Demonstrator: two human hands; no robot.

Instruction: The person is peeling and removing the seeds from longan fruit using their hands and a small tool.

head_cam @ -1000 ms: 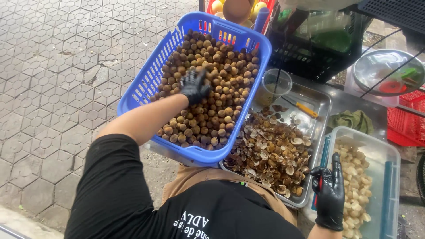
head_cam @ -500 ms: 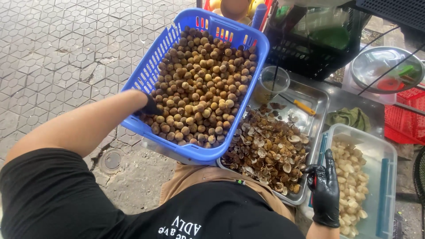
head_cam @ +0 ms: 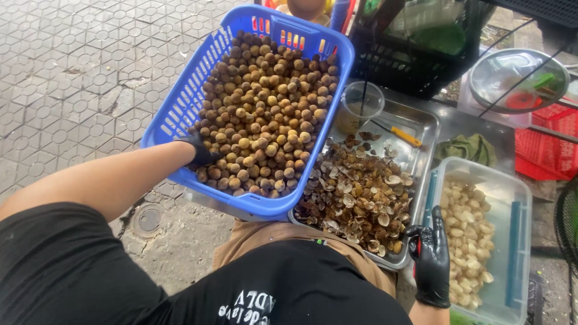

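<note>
A blue slotted plastic basket [head_cam: 180, 102] is heaped with small round brown fruits [head_cam: 265, 114]. My left hand [head_cam: 198, 153], in a black glove, reaches over the basket's near-left rim and rests among the fruits; its fingers are mostly hidden. To the right, a metal tray [head_cam: 424, 129] holds a pile of broken brown shells [head_cam: 355, 198]. My right hand [head_cam: 430, 262], also in a black glove, sits at the tray's near-right corner with its fingers curled and one finger raised. A sliver of something red shows inside its grip.
A clear tub [head_cam: 521, 198] of pale peeled fruit stands at the right. A plastic cup [head_cam: 360, 105] and a yellow-handled tool [head_cam: 404, 137] lie in the tray. Behind are a black crate [head_cam: 415, 66], a metal bowl [head_cam: 512, 75] and a red basket [head_cam: 551, 150]. Paved ground lies to the left.
My left hand has drawn back from the middle of the fruit heap to the basket's near-left edge. The right hand has stayed by the tray corner.
</note>
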